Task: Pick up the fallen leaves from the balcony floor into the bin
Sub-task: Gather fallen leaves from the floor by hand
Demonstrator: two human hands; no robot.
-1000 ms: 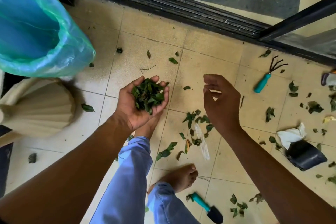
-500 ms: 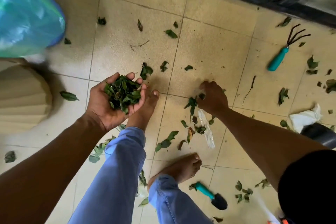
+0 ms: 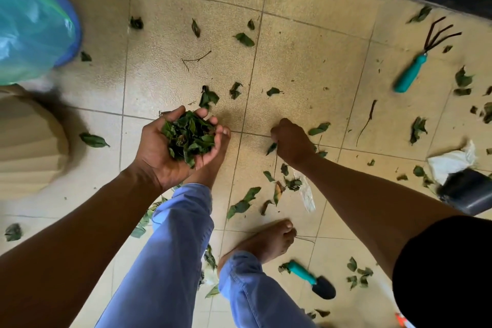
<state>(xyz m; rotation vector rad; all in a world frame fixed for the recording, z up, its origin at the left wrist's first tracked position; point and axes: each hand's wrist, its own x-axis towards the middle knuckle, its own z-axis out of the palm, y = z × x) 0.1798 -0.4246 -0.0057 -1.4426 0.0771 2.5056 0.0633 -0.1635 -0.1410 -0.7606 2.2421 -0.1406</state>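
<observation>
At upper left, the bin [image 3: 32, 24], lined with a blue-green bag, shows no contents from here. The left hand [image 3: 173, 149], palm up at centre, cups a heap of leaves [image 3: 190, 137]. The right hand [image 3: 291, 141], low over the tiled floor [image 3: 306, 67], pinches a leaf [image 3: 271, 148]. Loose leaves litter mid-frame; bare tile lies toward the bin.

I count two teal-handled garden tools: one hand rake [image 3: 423, 57] and one trowel [image 3: 312, 279]. One bin [image 3: 32, 24]. Loose leaves [image 3: 243, 39] are too many to count.
</observation>
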